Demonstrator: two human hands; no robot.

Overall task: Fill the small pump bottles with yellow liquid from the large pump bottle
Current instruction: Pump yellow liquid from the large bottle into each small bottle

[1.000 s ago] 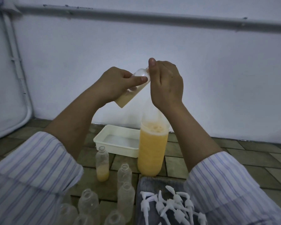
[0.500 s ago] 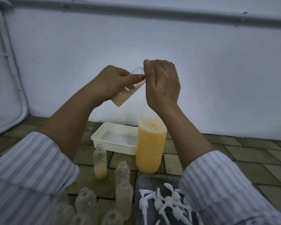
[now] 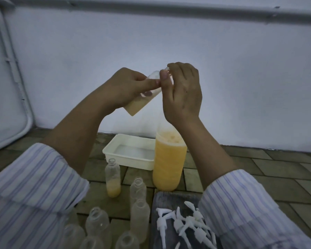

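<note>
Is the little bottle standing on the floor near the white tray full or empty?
Partly filled: the small bottle stands upright, uncapped, with yellow liquid only in its bottom part, clear above.

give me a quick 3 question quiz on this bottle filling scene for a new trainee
1. True or false: the small bottle held by the left hand is upright.
2. Which stands nearest the big bottle of yellow liquid? A) white tray B) pump heads C) empty bottles
3. Fill in: the right hand works at the held bottle's ____.

Key:
1. False; it is tilted, its base down to the left, yellow liquid pooled at the base.
2. A; the tray sits right beside it, touching or nearly so.
3. Neck, or top end; what the fingers pinch there is too small to tell.
</note>
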